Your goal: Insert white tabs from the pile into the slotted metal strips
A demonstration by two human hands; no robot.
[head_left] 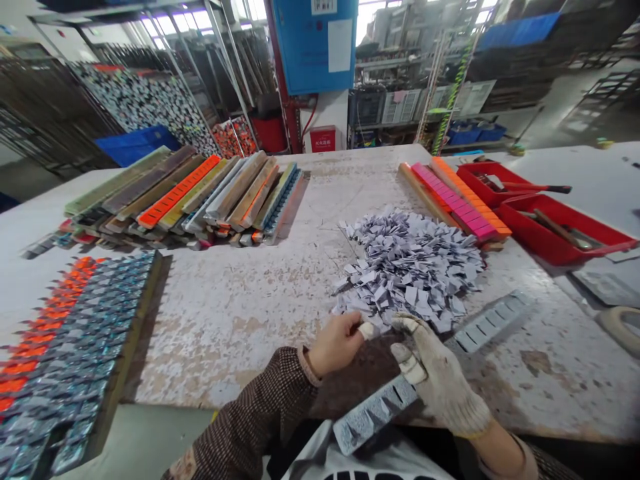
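Note:
My left hand (337, 343) is bare except for a white covering on one fingertip. Its fingers are pinched together at the near edge of a heap of small grey-white flat pieces (410, 267); what lies between them is hidden. My right hand (440, 373), in a whitish knitted glove, is beside it, thumb and forefinger curved and apart. Below the gloved palm, a speckled grey slotted bar (375, 413) slants toward my lap, with pointed pieces standing up from several slots. Its far end is under the glove, so I cannot tell whether it is gripped.
Another grey slotted bar (490, 323) lies to the right. Pink bars (453, 200) and orange ones flank red trays (565, 227) of tools. Stacked bars (185, 193) stand at back left, rows of filled bars (80, 340) at near left. A tape roll (620, 330) sits far right.

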